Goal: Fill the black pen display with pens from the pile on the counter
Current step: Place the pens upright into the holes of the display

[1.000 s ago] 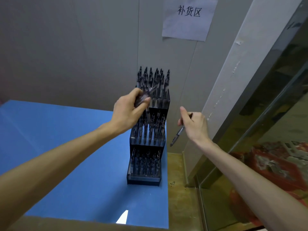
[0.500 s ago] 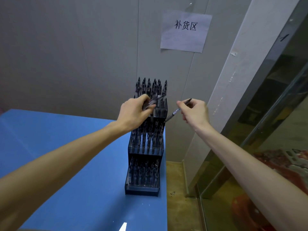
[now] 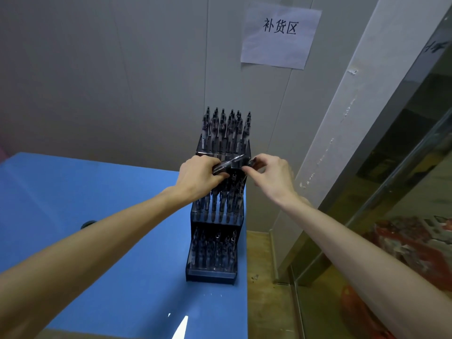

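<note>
The black tiered pen display (image 3: 212,274) stands at the right edge of the blue counter (image 3: 97,216), with dark pens upright in its three tiers. In front of the top tier my left hand (image 3: 198,178) grips a small bundle of pens (image 3: 230,163) lying crosswise. My right hand (image 3: 271,177) is right beside it, its fingertips pinching the end of a pen (image 3: 250,163) at the bundle's right end. No pile of pens shows on the counter.
A grey wall with a paper sign (image 3: 280,35) rises behind the display. A glass door (image 3: 403,167) and bare floor (image 3: 259,265) lie to the right of the counter edge. A small dark object (image 3: 88,224) peeks out behind my left forearm.
My right hand, carrying a single pen, rose from lower right and moved left to meet the bundle in my left hand. My left hand stayed at the top tier.
</note>
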Demonstrator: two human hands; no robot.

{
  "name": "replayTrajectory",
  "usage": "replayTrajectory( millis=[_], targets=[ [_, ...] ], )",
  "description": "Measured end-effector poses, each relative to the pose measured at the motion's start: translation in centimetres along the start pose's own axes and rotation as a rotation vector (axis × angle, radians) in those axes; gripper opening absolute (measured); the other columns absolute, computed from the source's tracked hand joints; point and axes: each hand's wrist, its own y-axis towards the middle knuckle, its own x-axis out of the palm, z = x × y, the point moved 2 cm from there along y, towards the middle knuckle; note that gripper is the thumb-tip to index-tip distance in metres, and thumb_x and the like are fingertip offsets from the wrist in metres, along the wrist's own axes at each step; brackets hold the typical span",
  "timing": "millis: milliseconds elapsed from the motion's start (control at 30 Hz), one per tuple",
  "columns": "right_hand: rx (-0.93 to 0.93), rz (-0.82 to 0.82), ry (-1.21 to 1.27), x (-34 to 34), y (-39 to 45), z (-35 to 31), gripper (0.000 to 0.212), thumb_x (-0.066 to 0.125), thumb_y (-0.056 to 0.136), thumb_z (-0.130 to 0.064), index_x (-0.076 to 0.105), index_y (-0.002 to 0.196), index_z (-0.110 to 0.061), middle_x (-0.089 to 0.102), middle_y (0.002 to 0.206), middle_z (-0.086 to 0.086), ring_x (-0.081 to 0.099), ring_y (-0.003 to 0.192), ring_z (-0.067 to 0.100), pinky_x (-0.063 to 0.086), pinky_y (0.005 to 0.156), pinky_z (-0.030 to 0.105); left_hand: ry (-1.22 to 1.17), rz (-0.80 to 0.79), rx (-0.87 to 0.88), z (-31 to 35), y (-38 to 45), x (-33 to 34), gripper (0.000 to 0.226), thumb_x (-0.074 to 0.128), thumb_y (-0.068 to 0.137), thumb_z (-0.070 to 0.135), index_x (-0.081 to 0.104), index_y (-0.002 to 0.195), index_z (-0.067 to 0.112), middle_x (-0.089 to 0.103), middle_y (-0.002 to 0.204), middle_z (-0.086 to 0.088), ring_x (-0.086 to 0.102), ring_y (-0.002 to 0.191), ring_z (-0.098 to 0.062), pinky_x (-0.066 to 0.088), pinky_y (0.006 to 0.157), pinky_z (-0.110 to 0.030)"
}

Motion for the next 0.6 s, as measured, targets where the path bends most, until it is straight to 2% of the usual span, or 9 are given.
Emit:
replayTrajectory(
  millis=[133, 300, 433, 600],
  targets=[
    [-0.055, -0.081, -0.09, 0.3, 0.0, 0.0, 0.027, 0.065, 0.096, -0.047, 0.075, 0.103, -0.024, 0.075, 0.086, -0.007, 0.07, 0.07, 0.013, 0.061, 0.075, 0.04, -0.051, 0.02, -0.041, 0.0, 0.3, 0.1, 0.025, 0.074, 0.09, 0.042, 0.065, 0.075, 0.024, 0.053, 0.056, 0.012, 0.05, 0.057, -0.012, 0.033, 0.053, -0.029],
    [-0.061, -0.162, -0.233, 0.5, 0.7, -0.2, 0.034, 0.052, 0.103, -0.046, 0.069, 0.098, -0.018, 0.071, 0.079, 0.001, 0.068, 0.07, 0.024, 0.059, 0.072, 0.043, -0.045, 0.021, -0.039, -0.3, 0.8, 0.3, 0.02, 0.073, 0.09, 0.044, 0.075, 0.091, 0.024, 0.061, 0.063, 0.009, 0.058, 0.063, -0.016, 0.043, 0.057, -0.03],
    [-0.158, -0.179, -0.337, 0.7, 1.1, -1.0, 0.03, 0.05, 0.106, -0.04, 0.064, 0.094, -0.016, 0.067, 0.079, 0.001, 0.065, 0.072, 0.026, 0.057, 0.072, 0.043, 0.014, -0.041, 0.009, 0.2, 1.3, 0.0, 0.013, 0.073, 0.09, 0.042, 0.069, 0.086, 0.031, 0.054, 0.059, 0.013, 0.054, 0.062, -0.017, 0.044, 0.059, -0.031],
    [-0.129, -0.246, -0.393, 0.8, 1.8, -0.9, 0.032, 0.048, 0.106, -0.041, 0.063, 0.094, -0.015, 0.066, 0.08, 0.004, 0.065, 0.073, 0.028, 0.058, 0.073, 0.044, 0.008, -0.038, -0.01, 0.4, 1.3, -0.2, 0.022, 0.074, 0.09, 0.041, 0.057, 0.077, 0.035, 0.054, 0.06, 0.013, 0.054, 0.063, -0.017, 0.039, 0.058, -0.03]
  ],
)
